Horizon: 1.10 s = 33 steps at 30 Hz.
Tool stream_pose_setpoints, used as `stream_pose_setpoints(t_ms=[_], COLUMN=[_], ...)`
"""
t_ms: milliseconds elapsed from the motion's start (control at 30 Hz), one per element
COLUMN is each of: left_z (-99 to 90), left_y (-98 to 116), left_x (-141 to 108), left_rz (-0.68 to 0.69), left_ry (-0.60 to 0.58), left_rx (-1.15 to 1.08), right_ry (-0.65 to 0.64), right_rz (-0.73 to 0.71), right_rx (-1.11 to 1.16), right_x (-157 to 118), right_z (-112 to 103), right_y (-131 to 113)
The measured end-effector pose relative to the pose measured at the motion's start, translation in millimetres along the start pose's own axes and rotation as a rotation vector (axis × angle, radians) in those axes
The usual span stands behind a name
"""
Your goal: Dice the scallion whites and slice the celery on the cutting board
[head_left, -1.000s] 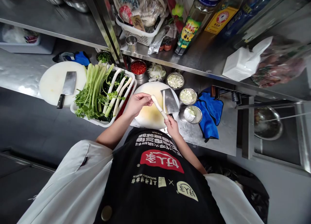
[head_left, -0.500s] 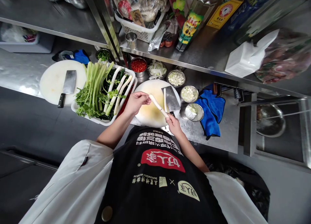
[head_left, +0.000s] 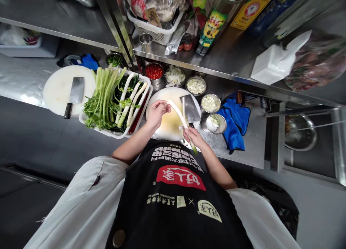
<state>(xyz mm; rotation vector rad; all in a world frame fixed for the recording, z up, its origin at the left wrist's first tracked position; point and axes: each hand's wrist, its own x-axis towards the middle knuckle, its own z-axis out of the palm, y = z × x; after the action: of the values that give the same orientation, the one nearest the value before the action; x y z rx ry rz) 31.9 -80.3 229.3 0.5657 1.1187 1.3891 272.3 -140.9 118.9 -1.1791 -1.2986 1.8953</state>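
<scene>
Slanting across the near board is a long scallion (head_left: 177,111), white at the far end and green at the near end. My left hand (head_left: 157,113) pinches at its white tip. Lower down, the fingers of my right hand (head_left: 193,136) are wrapped round the stalk, and the green end pokes out below them toward the apron. Under the hands is a round white cutting board (head_left: 163,128) with a yellowish stain. A cleaver (head_left: 191,110) lies on its right side, with another thin white stalk (head_left: 183,104) beside the blade.
Left of the board stands a white basket (head_left: 148,94) with celery (head_left: 104,94) and more scallions. Beyond it lies a second board (head_left: 54,90) with a cleaver (head_left: 77,90). Metal bowls of chopped chilli (head_left: 154,71) and scallion (head_left: 196,86) line the back, under a shelf edge (head_left: 216,71). Blue cloths (head_left: 234,123) lie right.
The scallion now shows a longer curved white part, and its green end has come into view below my right hand. My left hand has shifted slightly right.
</scene>
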Motion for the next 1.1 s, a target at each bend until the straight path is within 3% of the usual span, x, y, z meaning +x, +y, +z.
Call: stream_pose_setpoints(t_ms=[200,433,633,800,967,1100], left_z=[5.6,6.2,6.2,1.2,-7.9,-9.3], left_y=[-9,-12,-17,-18,-21,-23], left_x=[-3,-2,-3,0,3,6], left_rz=[0.002,-0.045,-0.044,-0.163,-0.235,-0.299], left_ry=[-0.024,-0.018,0.029,0.06,0.007,-0.026], left_rx=[-0.065,-0.123,-0.151,-0.256,-0.25,-0.254], right_ry=[-0.074,-0.057,0.032,0.124,0.035,0.165], right_rz=[0.044,-0.001,0.003,-0.04,-0.1,-0.153], right_rx=[0.082,0.019,-0.135,-0.128,-0.107,-0.203], right_x=[-4,-9,-4,-3,-5,-3], right_z=[10,15,19,23,22,20], right_y=[-9,-9,-7,-1,-5,-7])
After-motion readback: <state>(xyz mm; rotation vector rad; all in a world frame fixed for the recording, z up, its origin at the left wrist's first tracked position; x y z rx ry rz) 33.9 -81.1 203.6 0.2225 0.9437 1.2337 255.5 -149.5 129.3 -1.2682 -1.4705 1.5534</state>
